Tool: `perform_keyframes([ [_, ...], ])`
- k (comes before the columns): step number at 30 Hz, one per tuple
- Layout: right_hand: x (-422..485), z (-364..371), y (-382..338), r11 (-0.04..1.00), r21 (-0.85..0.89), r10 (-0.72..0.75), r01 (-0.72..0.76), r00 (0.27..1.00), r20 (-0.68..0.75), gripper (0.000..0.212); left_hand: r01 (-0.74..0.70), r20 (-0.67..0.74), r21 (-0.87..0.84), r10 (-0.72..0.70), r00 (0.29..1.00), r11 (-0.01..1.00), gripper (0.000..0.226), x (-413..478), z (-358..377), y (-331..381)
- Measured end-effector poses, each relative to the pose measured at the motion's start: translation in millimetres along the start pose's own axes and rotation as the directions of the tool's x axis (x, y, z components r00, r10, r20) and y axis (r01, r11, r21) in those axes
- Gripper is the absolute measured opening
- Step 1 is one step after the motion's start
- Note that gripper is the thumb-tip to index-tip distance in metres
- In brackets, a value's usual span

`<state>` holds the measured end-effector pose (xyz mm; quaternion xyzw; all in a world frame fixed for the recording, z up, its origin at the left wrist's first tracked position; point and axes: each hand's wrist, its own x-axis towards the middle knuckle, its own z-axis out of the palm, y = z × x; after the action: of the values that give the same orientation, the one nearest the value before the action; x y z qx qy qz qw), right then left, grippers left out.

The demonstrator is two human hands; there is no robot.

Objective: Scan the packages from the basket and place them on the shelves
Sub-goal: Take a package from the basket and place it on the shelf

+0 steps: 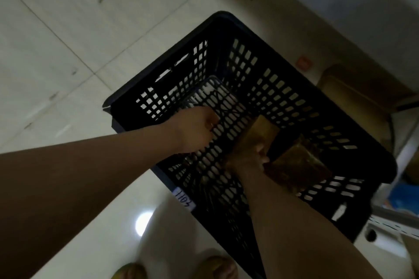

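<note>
A black plastic basket with slotted walls stands on the pale tiled floor. My right hand reaches into it and grips a brown package near the basket's right side. A second brown package lies just right of that hand, and a dark flat shape shows between the two packages. My left hand hovers inside the basket near its left wall. Its fingers are curled under with the back of the hand toward me, so whatever they may hold is hidden.
A white label with handwritten digits sits on the basket's near rim. A cardboard box and a metal shelf edge holding a blue item stand to the right. My feet are at the bottom.
</note>
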<state>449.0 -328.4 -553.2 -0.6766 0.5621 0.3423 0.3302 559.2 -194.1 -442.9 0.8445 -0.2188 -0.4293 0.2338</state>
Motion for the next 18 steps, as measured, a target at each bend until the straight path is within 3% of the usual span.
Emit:
perform_keyframes([
  [3,0,-8,6,0.999,0.014,-0.047,0.047,0.998,-0.036,0.112,0.009,-0.02,-0.004,-0.009,1.0,1.0,0.038,-12,-5,4],
  [6,-16,-33,11,0.998,0.051,-0.045,0.046,0.998,-0.032,0.105,0.043,-0.06,-0.112,-0.05,0.997,0.993,0.03,-35,-11,9],
  [10,-44,-59,7,0.99,-0.05,-0.122,0.13,0.983,0.139,0.081,0.125,-0.027,-0.27,-0.138,0.99,0.955,0.024,-65,-23,18],
  [12,-48,-61,3,0.979,-0.063,-0.177,0.194,0.961,0.211,0.078,0.124,-0.017,-0.227,-0.131,0.991,0.966,0.027,-67,-26,20],
  [14,-40,-57,2,0.975,-0.016,-0.216,0.222,0.961,0.174,0.082,0.102,0.005,-0.125,-0.102,0.995,0.987,0.032,-60,-24,19],
  [18,20,-28,-7,0.981,0.086,-0.183,0.173,0.975,0.13,0.069,0.074,-0.01,0.08,-0.073,0.997,0.994,0.036,-35,-17,8],
])
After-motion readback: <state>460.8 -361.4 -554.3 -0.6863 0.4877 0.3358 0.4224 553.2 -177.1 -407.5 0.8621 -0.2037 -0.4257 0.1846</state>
